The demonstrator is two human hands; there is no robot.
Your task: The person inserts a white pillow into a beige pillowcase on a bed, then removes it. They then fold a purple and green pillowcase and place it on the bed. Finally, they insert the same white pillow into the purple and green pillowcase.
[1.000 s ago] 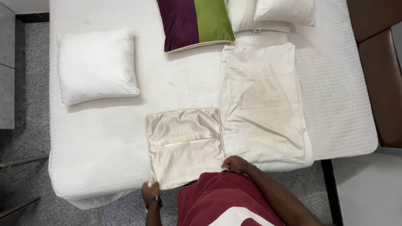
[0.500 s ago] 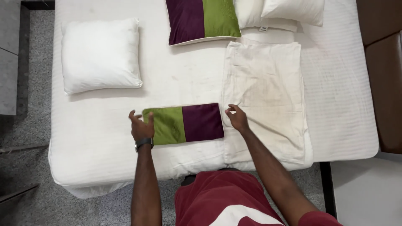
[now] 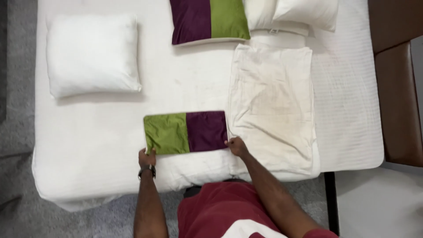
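Fingers of the left hand [image 3: 147, 157] are pinching the near left corner of the folded cushion cover [image 3: 186, 132] (green and purple halves); the right hand [image 3: 238, 146] is pinching its near right corner. The cover is lying on the white bed [image 3: 88, 132], beside a cream pillowcase [image 3: 271, 101].

Purple and green cushion [image 3: 209, 20] cut off by top edge, 2 white pillows [image 3: 291, 15] cut off at top, brown chair [image 3: 398, 83] cut off at right edge, fingertips of left hand [image 3: 147, 158] hidden under folded cover [image 3: 186, 132], person's torso cut off at bottom edge.
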